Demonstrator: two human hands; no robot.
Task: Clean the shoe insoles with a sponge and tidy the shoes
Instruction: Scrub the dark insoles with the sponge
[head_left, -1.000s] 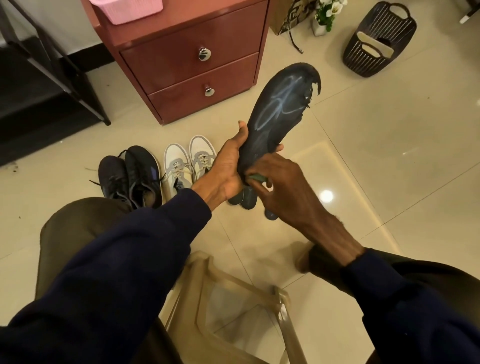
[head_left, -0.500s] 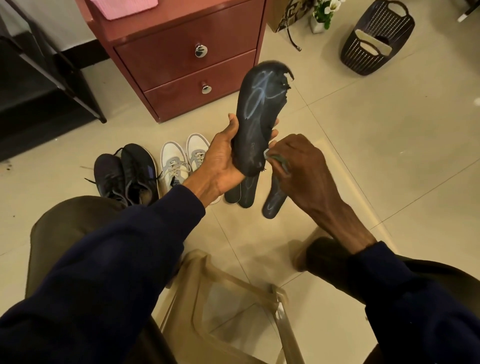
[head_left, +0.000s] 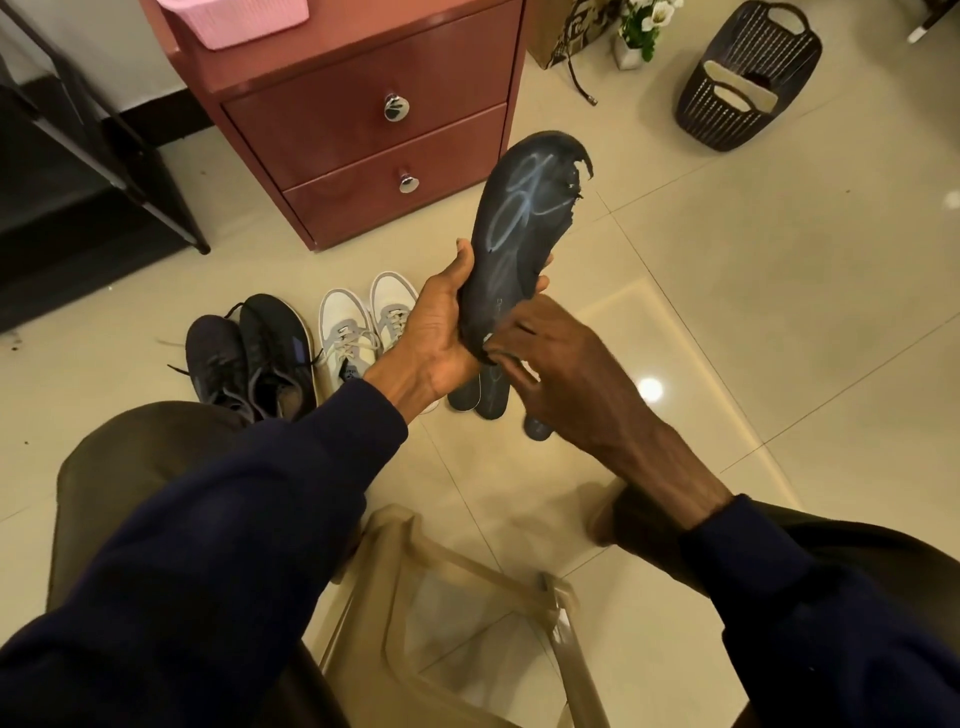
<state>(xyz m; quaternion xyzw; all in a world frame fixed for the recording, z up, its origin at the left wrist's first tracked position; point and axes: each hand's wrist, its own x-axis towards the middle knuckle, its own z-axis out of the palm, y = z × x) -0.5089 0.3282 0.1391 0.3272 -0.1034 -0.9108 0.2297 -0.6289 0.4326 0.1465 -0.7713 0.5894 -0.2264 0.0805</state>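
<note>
Black insole (head_left: 514, 244) gripped by left hand (head_left: 441, 332); right hand (head_left: 561, 364) pinches sponge (head_left: 488, 341) at heel.

Dark insole (head_left: 519, 244) upright, toe torn; sponge (head_left: 488, 340) seemingly at heel; black shoes (head_left: 254, 358), white shoes (head_left: 363, 322) on floor.

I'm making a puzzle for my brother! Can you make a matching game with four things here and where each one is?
Things:
1 torn insole
2 white shoes
3 pink tub
4 black basket

Places:
A on the cabinet
B near the flowers
C in the left hand
D beside the dark shoes

Pairs: 1-C, 2-D, 3-A, 4-B
</note>
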